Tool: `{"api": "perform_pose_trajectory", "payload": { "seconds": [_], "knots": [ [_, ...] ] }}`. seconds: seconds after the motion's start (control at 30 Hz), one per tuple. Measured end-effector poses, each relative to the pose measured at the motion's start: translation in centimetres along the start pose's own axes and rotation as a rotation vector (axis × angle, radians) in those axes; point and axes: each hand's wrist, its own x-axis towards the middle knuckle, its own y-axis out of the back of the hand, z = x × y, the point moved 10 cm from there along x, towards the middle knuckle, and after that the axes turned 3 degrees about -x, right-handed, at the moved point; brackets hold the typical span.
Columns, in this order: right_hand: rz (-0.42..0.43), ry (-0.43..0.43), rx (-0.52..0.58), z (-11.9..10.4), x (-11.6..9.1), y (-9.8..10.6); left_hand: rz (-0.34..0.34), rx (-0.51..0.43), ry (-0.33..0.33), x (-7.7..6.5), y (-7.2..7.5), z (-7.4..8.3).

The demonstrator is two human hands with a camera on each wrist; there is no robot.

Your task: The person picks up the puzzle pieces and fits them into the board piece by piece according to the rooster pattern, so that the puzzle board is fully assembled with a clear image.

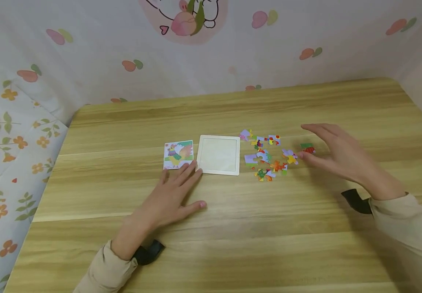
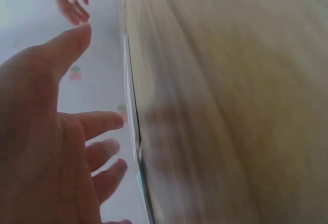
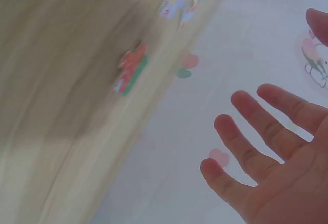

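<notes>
My left hand (image 1: 170, 197) is spread low over the table, its fingertips near the lower edges of a small picture card (image 1: 174, 156) and a white square puzzle frame (image 1: 237, 156). The card shows a colourful hen. Right of the frame lies a loose cluster of jigsaw pieces (image 1: 262, 156). My right hand (image 1: 346, 156) hovers with straight fingers, holding nothing, above a red and green puzzle piece (image 1: 307, 147) that lies apart from the cluster. That same piece (image 3: 132, 67) shows on the table in the right wrist view, away from the fingers.
The wooden table (image 1: 233, 240) runs back to a white curtain (image 1: 97, 44) with fruit prints. A flowered cloth (image 1: 9, 162) hangs at the left. Black straps (image 1: 357, 201) show at both wrists.
</notes>
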Motion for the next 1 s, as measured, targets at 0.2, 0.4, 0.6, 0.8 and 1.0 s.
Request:
{"api": "perform_pose_trajectory", "payload": {
  "seconds": [0.2,0.4,0.6,0.8,1.0],
  "knots": [
    [0.006,0.044,-0.004,-1.0,1.5,-0.1,-0.013,-0.043,-0.009,0.4,-0.2,0.1],
    [-0.055,0.03,-0.028,-1.2,2.7,-1.5,-0.018,-0.03,-0.025,0.2,-0.8,0.1],
    [-0.143,-0.031,-0.052,-1.4,4.7,-2.6,0.036,0.025,-0.039,0.2,-0.4,0.4],
    [-0.352,-0.18,-0.102,-0.4,6.0,-5.1,0.04,0.071,-0.048,0.3,-0.4,1.0],
    [-0.424,-0.333,-0.111,0.9,5.9,-6.9,0.026,0.075,-0.039,-0.1,-0.9,1.5]
  ]
}}
